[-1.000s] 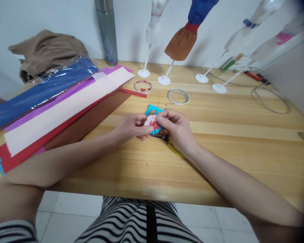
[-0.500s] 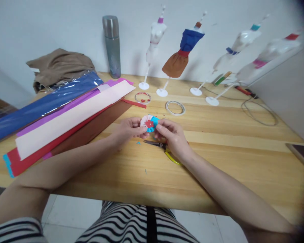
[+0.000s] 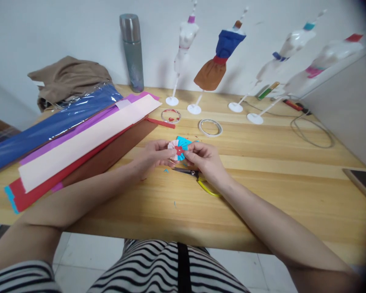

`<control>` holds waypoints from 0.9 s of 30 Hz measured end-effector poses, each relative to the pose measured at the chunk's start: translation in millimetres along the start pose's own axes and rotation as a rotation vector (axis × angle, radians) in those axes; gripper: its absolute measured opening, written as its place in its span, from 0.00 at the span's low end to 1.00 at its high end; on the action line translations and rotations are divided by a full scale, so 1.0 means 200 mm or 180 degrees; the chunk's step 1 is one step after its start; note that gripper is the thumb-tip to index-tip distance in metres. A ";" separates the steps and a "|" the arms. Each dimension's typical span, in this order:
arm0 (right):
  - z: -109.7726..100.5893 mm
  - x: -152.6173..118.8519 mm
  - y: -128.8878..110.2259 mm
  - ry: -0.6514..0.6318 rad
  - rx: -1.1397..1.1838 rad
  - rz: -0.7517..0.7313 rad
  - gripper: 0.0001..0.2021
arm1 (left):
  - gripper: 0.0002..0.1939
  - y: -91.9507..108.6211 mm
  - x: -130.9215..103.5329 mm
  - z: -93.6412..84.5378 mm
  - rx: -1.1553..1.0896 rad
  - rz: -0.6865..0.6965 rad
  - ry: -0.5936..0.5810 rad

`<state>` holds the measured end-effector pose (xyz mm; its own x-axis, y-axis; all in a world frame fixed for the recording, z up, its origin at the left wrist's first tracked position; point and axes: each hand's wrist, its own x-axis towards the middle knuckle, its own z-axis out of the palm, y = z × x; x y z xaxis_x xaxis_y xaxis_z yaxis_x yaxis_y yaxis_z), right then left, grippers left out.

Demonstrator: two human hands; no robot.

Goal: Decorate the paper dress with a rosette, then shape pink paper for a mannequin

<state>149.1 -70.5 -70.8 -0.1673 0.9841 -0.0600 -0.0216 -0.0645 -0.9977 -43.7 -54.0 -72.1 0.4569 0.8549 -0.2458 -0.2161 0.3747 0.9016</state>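
Note:
Between my hands, above the table's middle, is a round pleated paper rosette (image 3: 181, 156), pale pink on its left side and bright blue on its right. A small red paper flower (image 3: 179, 150) lies at its centre. My left hand (image 3: 159, 154) pinches the pink edge, thumb on top. The fingers of my right hand (image 3: 203, 156) close on the blue side, close to the red flower. Scissors (image 3: 187, 172) with yellow handles lie on the table under my right hand, which partly hides them. Small blue paper scraps (image 3: 166, 171) lie close by.
Folded paper sheets (image 3: 91, 142) and a plastic-wrapped blue roll (image 3: 57, 124) cover the left. Behind stand a flask (image 3: 133, 61) and several mini dress forms, one in a blue-and-brown dress (image 3: 221, 57). Tape rolls (image 3: 210, 127) lie ahead; a phone (image 3: 364, 185) is at right.
The blue side of the rosette now shows more, fanned out upward. My right fingers have shifted slightly toward the red flower. The whole view has tilted a little.

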 end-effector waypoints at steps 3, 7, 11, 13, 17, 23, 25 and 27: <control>0.01 -0.01 0.00 -0.0099 0.0007 -0.0090 0.17 | 0.20 -0.01 -0.01 0.01 0.0026 -0.0023 -0.0030; 0.01 -0.02 -0.01 -0.0104 0.0051 -0.0039 0.17 | 0.16 -0.02 -0.01 0.02 -0.0094 0.0009 0.0033; -0.01 -0.03 -0.02 -0.0113 -0.0002 0.0079 0.17 | 0.16 -0.02 -0.01 0.02 -0.0238 -0.0010 0.0030; -0.01 -0.03 -0.02 -0.0126 -0.0015 0.0064 0.17 | 0.16 -0.02 -0.01 0.03 -0.0190 -0.0008 0.0012; -0.01 -0.02 0.00 -0.0124 0.0096 -0.0036 0.13 | 0.15 -0.02 -0.02 0.03 0.0018 0.0007 0.0045; 0.00 -0.02 0.02 -0.0181 0.0166 0.0061 0.13 | 0.09 -0.01 -0.04 0.05 0.0297 -0.0037 0.0122; 0.01 -0.03 0.01 -0.0202 0.0140 0.0105 0.13 | 0.07 -0.01 -0.04 0.06 0.0368 -0.0028 0.0152; 0.01 -0.03 0.01 -0.0208 0.0132 0.0117 0.14 | 0.05 0.00 -0.05 0.07 0.0406 -0.0043 0.0173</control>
<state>148.7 -76.5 -71.5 -0.2326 0.9681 -0.0931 -0.0550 -0.1086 -0.9926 -35.1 -67.4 -65.6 0.4110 0.8695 -0.2740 -0.0971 0.3406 0.9352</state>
